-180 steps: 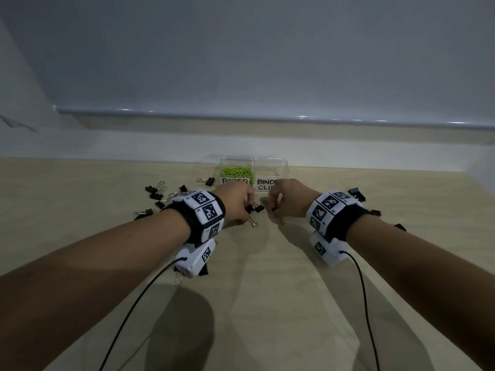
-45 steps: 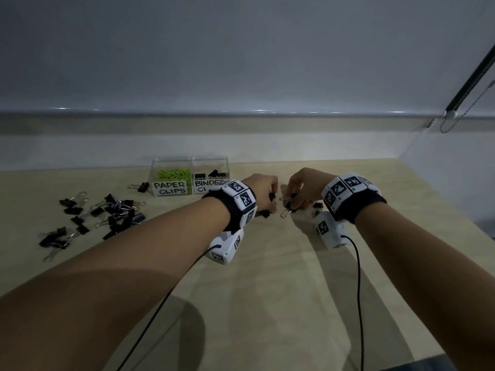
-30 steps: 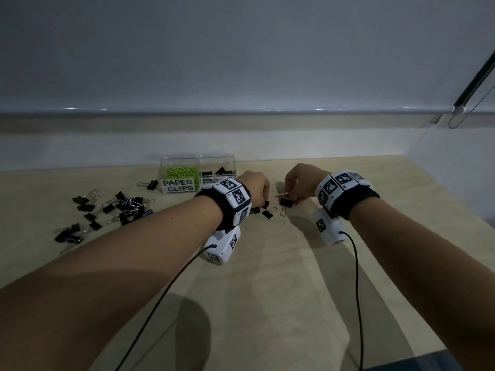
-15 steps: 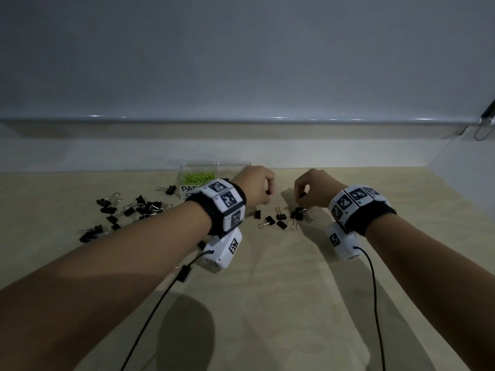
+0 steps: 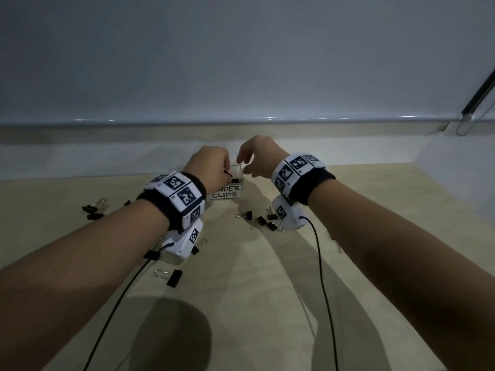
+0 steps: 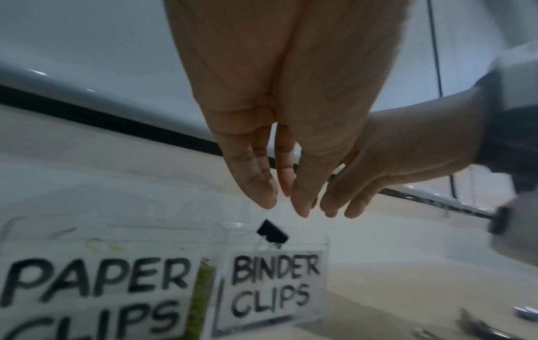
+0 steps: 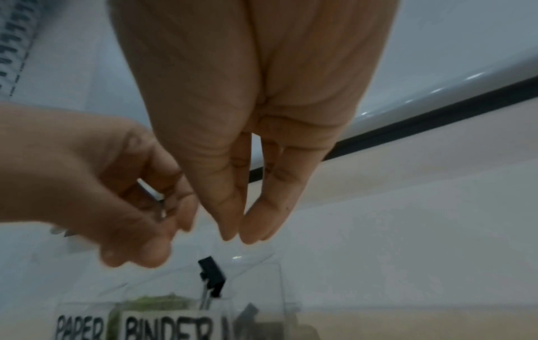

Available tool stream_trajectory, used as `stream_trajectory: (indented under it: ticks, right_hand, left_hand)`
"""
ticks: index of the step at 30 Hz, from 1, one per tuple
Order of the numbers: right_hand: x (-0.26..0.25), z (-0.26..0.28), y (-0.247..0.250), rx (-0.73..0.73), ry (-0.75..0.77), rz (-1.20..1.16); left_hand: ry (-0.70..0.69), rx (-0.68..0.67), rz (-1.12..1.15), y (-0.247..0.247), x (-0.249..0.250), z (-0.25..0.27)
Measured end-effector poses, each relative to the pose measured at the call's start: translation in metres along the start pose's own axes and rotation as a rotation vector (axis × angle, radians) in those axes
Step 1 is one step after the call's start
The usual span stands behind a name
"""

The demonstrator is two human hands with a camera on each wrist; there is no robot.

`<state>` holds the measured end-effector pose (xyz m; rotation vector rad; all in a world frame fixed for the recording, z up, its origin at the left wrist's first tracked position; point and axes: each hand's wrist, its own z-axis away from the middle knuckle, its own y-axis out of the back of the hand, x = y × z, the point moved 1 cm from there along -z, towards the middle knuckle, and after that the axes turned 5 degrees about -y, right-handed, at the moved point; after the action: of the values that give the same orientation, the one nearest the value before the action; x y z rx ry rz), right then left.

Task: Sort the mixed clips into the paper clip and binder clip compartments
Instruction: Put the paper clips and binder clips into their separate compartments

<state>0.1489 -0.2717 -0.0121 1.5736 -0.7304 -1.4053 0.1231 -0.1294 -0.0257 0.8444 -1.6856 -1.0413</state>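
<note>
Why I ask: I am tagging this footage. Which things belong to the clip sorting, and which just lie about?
Job:
- clear plastic two-compartment box labelled PAPER CLIPS and BINDER CLIPS
- small black binder clip at its rim
- green paper clips inside
- loose black binder clips on the wooden table
- left hand
- right hand

Lying about:
- black wrist-camera cables
- black rod with bead chain

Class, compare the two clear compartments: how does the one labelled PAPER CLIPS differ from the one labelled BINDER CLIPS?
The PAPER CLIPS compartment holds green clips; the BINDER CLIPS compartment holds dark ones.
In the left wrist view, the PAPER CLIPS compartment sits left and the BINDER CLIPS compartment right.
A black binder clip is at the top of the BINDER CLIPS compartment; none is over the PAPER CLIPS compartment.
Both are clear, adjoining, with hand-lettered white labels.
</note>
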Motion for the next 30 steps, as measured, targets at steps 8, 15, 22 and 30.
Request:
stream_trajectory:
  ticks: [8,15,22,30]
  right_hand:
    - [0.077,0.053,-0.004,-0.213,-0.192,0.296]
    - [0.099,0.058,-0.012,-0.156,-0.198,0.325]
    - [0.085,0.076,-0.009,-0.153,-0.03,0.196]
    - [0.08,0.074,-0.024,-0.226,0.018,0.333]
  left_hand:
    - [-0.131,-0.46,-0.028,-0.059,0.045,0.03]
    - [-0.141,-0.379,0.026,-0.063,0.049,0.032]
    - [-0.145,-0.315,0.098,-0.063,0.036,0.036]
    - [-0.168,-0.125,0.211,-0.028,0.03,0.021]
